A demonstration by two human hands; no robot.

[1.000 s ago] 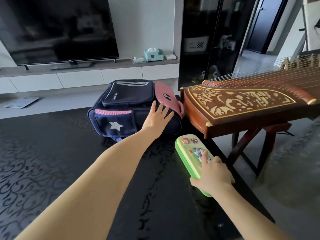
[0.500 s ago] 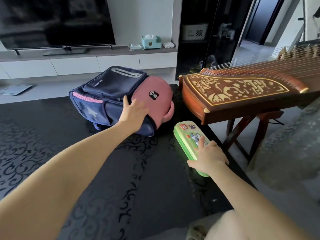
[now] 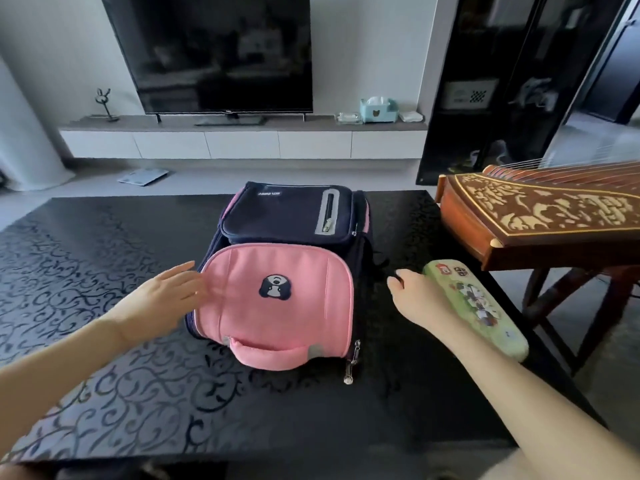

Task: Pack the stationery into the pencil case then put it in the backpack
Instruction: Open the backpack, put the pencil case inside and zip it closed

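Left hand (image 3: pixel 162 303) is flat and open, fingers spread against the pink lid of the backpack (image 3: pixel 280 292), gripping nothing. Right hand (image 3: pixel 420 299) is loose and open too, empty, just beside the green pencil case (image 3: pixel 478 308). Both sit on the black table (image 3: pixel 104 271), the case right of the bag.

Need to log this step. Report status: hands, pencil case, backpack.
Left hand open, at the backpack flap's left edge. Right hand open beside the pencil case, not gripping. Case shut, on the table. Backpack zipped.
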